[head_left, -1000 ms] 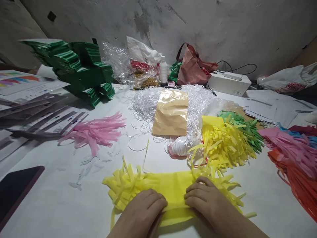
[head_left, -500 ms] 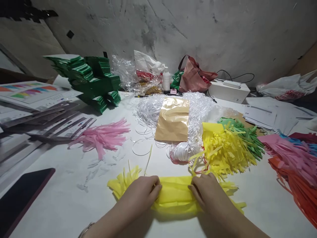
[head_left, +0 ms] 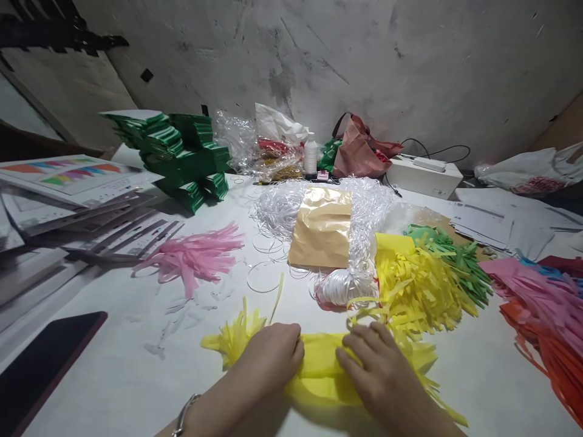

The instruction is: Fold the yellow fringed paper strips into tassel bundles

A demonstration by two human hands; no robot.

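A yellow fringed tissue paper tassel lies across the front of the white table, its uncut middle between my hands and its cut strips sticking out at both sides. My left hand is closed on the left part of the middle, thumb against the fingers. On the right part, my right hand has its fingers bent over the paper, gripping it. Just behind are a pile of yellow tassels and a bundle of white cord. My palms hide some of the paper.
Pink strips and paper scraps lie left, near a phone. Green folded paper stacks stand behind. A brown packet rests on clear cord. Orange and pink tassels lie right.
My right hand has shifted slightly left along the yellow paper, and its fingers have lifted and bent over it. The paper's middle looks more folded. The whole view has moved a little.
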